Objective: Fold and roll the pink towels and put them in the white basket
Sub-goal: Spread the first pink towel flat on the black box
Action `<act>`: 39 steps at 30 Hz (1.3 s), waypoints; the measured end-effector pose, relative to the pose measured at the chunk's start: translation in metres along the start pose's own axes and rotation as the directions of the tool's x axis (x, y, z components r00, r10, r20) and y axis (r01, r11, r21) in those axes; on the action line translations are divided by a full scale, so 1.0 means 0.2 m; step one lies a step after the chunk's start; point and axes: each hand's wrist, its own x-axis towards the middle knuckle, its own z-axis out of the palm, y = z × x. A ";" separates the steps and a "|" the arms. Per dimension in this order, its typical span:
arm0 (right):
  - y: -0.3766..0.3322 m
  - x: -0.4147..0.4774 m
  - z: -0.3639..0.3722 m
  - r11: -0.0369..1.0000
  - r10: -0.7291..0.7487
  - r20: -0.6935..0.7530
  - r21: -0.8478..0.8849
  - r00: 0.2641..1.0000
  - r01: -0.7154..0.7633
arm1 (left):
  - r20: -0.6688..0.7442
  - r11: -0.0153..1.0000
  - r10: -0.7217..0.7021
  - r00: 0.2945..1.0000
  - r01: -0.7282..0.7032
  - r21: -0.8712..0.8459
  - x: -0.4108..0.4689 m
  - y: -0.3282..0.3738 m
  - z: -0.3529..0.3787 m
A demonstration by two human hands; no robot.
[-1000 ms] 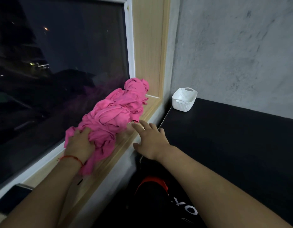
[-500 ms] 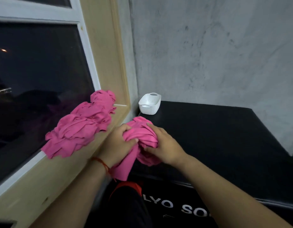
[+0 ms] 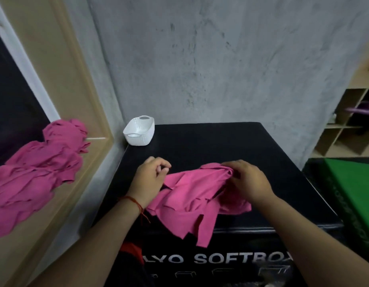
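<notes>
On the black box (image 3: pixel 200 146), a limp pink towel (image 3: pixel 191 191), best taken by corners, is gripped by the right hand (image 3: pixel 250 181); the left hand (image 3: pixel 148 179) cannot be judged.

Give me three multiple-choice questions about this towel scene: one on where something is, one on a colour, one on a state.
1. Where is the white basket? A windowsill; B black box's far left corner; C green mat.
2. Wrist string colour? A red; B blue; C white.
3. The towel on the box is: A rolled; B crumpled; C neatly folded.
Answers: B, it stands on the box by the wall; A, the string shows red; B, it lies bunched in the right hand's grip.
</notes>
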 end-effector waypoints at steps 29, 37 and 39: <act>0.57 -0.16 0.23 0.956 0.221 -0.218 0.240 0.951 -0.167 | 0.236 0.956 -0.241 0.941 0.272 -0.108 -0.26 -0.16 0.84; 0.57 -0.01 0.14 0.876 0.410 -0.038 0.296 0.911 -0.382 | 0.260 0.904 -0.249 0.933 0.320 -0.285 -0.12 -0.12 0.66; 0.56 0.08 0.04 0.846 0.440 0.006 0.333 0.898 -0.417 | 0.145 0.887 -0.335 0.931 0.364 -0.283 -0.06 -0.17 0.56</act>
